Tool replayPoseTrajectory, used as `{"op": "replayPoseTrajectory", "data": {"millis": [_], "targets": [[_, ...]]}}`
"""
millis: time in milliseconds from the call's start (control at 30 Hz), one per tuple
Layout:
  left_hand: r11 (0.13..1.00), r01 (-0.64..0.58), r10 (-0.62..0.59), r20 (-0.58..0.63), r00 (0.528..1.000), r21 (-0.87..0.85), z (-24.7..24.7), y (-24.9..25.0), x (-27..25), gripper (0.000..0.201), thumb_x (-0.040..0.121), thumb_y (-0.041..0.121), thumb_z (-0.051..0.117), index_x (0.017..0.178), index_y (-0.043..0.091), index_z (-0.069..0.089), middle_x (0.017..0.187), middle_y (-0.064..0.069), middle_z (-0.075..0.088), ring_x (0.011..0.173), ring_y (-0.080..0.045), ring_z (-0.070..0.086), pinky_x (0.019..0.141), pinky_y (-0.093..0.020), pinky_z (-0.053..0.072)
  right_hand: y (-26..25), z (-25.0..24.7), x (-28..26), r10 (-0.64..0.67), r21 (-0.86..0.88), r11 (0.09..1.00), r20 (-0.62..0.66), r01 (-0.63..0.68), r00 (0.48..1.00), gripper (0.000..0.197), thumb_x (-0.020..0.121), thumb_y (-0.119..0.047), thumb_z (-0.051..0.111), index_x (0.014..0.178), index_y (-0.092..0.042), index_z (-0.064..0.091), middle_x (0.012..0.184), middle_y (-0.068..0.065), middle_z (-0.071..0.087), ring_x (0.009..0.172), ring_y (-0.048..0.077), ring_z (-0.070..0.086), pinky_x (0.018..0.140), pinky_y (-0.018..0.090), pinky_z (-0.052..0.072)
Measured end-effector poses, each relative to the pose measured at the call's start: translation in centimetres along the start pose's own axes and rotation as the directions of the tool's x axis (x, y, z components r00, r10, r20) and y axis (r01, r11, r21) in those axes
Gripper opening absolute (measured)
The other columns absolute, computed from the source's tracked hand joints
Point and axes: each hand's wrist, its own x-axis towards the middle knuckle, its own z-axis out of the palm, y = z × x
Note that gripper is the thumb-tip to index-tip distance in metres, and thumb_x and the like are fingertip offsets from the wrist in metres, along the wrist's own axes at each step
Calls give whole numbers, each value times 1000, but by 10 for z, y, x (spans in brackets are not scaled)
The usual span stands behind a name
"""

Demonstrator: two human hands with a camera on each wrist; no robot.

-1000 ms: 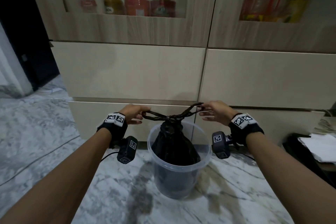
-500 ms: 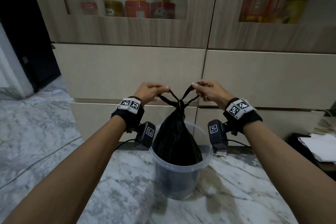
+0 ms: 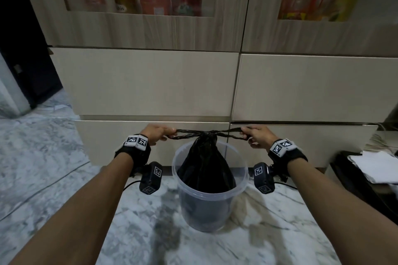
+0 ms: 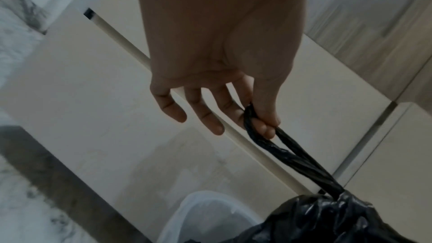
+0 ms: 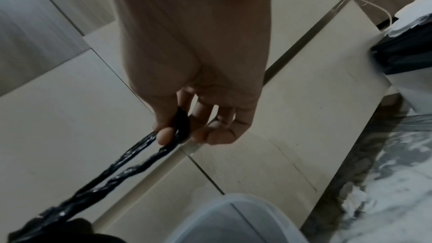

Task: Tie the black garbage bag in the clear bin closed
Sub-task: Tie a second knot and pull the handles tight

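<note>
Above the clear bin point(image 3: 210, 196), the left hand point(image 3: 155, 134) and right hand point(image 3: 257, 136) each pinch a twisted handle loop of the black garbage bag point(image 3: 205, 170), stretched taut to either side.

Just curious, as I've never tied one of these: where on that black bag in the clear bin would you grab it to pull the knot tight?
By the two twisted handle loops, one from each side. The left hand and right hand each pinch one loop's outer end; the strands run sideways from the bag's gathered neck, so opposite pulls should cinch it.
</note>
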Motion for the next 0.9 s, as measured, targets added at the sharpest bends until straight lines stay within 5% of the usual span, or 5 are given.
{"op": "replayPoseTrajectory", "data": {"millis": [267,400,533,767,900], "targets": [[996,-30,25,-56,998,-80,-8,0,4,18,80,41,65,83,24,73,88,3,69,91,-17,58,79,-31,42,-13,4,0,-7,4,1000,43,7,999,24,95,-27,49,75,-17,55,70,0,54,58,14,49,61,26,42],[989,-75,66,-77,995,-124,-3,14,5,14,83,33,65,75,22,68,74,2,62,82,-17,53,66,-25,40,-22,0,7,-84,-187,980,-47,74,995,17,92,-26,55,80,-13,58,76,7,62,64,19,56,61,31,45],[988,-147,142,-87,986,-46,6,22,4,25,83,23,68,102,8,68,92,-8,68,76,-12,59,61,-16,44,-34,7,5,-285,-526,824,-64,210,956,37,83,-39,64,109,-12,62,105,8,67,98,25,63,89,40,51],[911,-258,270,10,963,321,21,39,0,48,61,39,79,108,33,70,120,6,68,118,-15,57,104,-35,42,-57,36,-8,-428,-853,400,149,334,891,57,71,-62,64,124,-42,57,135,-2,59,129,22,48,111,60,13],[697,-317,338,96,936,643,40,45,0,60,56,59,74,112,40,65,120,15,67,121,-12,55,115,-50,19,-57,60,-6,-369,-835,378,261,400,892,49,73,-59,64,119,-43,61,128,-8,64,126,18,52,112,62,6]]}}
